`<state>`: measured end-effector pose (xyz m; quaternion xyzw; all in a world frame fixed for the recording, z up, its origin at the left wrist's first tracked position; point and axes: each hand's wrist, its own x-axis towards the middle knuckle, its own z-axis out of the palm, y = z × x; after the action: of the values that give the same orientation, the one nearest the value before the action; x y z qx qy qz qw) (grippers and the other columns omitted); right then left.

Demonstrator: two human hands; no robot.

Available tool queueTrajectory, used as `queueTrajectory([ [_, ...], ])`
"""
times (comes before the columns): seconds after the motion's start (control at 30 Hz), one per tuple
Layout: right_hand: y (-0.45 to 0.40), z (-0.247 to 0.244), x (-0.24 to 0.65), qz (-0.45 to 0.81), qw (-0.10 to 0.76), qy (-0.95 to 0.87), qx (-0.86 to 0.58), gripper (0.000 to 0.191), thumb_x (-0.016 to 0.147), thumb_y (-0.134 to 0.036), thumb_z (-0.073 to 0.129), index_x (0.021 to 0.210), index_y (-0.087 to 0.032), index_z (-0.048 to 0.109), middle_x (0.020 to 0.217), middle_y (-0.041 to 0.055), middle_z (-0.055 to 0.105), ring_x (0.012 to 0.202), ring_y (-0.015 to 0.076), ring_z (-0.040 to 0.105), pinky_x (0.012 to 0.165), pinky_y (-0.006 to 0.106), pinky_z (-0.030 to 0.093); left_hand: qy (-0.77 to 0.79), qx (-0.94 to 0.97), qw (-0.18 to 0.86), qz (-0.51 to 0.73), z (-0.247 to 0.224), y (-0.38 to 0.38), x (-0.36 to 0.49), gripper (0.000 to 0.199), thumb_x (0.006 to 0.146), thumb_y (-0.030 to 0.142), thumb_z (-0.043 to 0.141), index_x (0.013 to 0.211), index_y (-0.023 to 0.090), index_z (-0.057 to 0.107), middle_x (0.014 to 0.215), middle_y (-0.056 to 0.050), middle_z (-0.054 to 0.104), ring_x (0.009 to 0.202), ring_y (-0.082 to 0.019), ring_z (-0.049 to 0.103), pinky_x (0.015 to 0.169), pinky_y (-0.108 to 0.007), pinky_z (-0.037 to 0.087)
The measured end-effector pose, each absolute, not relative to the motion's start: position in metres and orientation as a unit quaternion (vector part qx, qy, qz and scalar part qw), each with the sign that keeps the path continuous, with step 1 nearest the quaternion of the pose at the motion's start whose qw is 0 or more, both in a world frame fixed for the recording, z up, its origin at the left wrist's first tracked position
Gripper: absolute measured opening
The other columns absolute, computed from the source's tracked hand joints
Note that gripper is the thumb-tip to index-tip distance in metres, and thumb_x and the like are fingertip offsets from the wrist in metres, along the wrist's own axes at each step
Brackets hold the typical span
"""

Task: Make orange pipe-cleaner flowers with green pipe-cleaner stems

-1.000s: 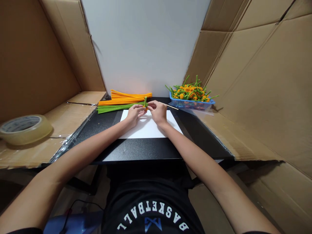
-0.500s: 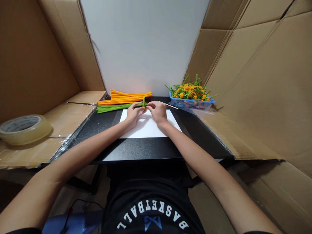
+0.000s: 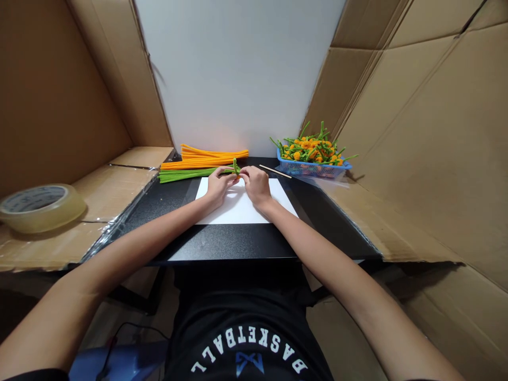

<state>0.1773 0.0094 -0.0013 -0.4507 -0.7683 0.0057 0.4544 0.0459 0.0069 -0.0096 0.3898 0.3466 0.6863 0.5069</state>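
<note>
A small pipe-cleaner flower (image 3: 235, 165), with green stem pieces and a bit of orange, is pinched between both hands above a sheet of white paper (image 3: 238, 211). My left hand (image 3: 218, 186) is closed on it from the left, fingertips at the green part. From the right, my right hand (image 3: 256, 185) has thumb and fingers pressed together on the same piece, hiding part of the orange. Behind the left hand lie green pipe cleaners (image 3: 184, 174) and orange pipe cleaners (image 3: 212, 157) in bundles. A thin stick (image 3: 275, 171) rests beyond the right hand.
A blue basket (image 3: 313, 169) heaped with orange and green pipe-cleaner flowers stands at the back right of the black table (image 3: 222, 243). On cardboard at the left sits a roll of clear tape (image 3: 71, 209). Cardboard walls (image 3: 428, 132) enclose both sides.
Both hands stay at nearly the same spot, with slight finger movement on the flower. The whole view has shifted a little, and more of the thin stick shows beside the right hand.
</note>
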Motion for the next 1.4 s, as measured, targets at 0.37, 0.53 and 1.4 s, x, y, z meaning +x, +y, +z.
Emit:
queueTrajectory([
  [0.37,0.02,0.013,0.193,-0.053,0.367,-0.857,-0.358,0.017,0.091,-0.007,0.059,0.098,-0.015,0.073,0.097,0.0105,0.073,0.091,0.0232,0.064,0.083,0.033,0.046,0.385,0.396,0.524,0.649,-0.005,0.009,0.043,0.014,0.054,0.011,0.073,0.067,0.012,0.07,0.077,-0.006,0.07,0.075,-0.014,0.064,0.082,-0.032,0.056],
  [0.53,0.024,0.017,0.201,-0.095,0.333,-0.876,-0.335,0.023,0.093,-0.005,0.054,0.095,-0.016,0.074,0.095,0.01,0.072,0.09,0.0221,0.06,0.08,0.031,0.044,0.402,0.409,0.561,0.597,-0.002,0.014,0.035,0.007,0.055,0.014,0.071,0.061,0.011,0.068,0.07,-0.006,0.065,0.069,-0.013,0.059,0.072,-0.029,0.055],
  [1.4,0.009,0.001,0.175,0.061,0.465,-0.754,-0.46,0.013,0.085,-0.012,0.063,0.088,-0.017,0.074,0.087,0.0066,0.075,0.078,0.0184,0.067,0.077,0.029,0.049,0.38,0.35,0.528,0.673,-0.005,0.01,0.043,0.023,0.053,0.003,0.072,0.069,0.016,0.062,0.071,-0.001,0.065,0.078,-0.016,0.066,0.088,-0.037,0.057],
])
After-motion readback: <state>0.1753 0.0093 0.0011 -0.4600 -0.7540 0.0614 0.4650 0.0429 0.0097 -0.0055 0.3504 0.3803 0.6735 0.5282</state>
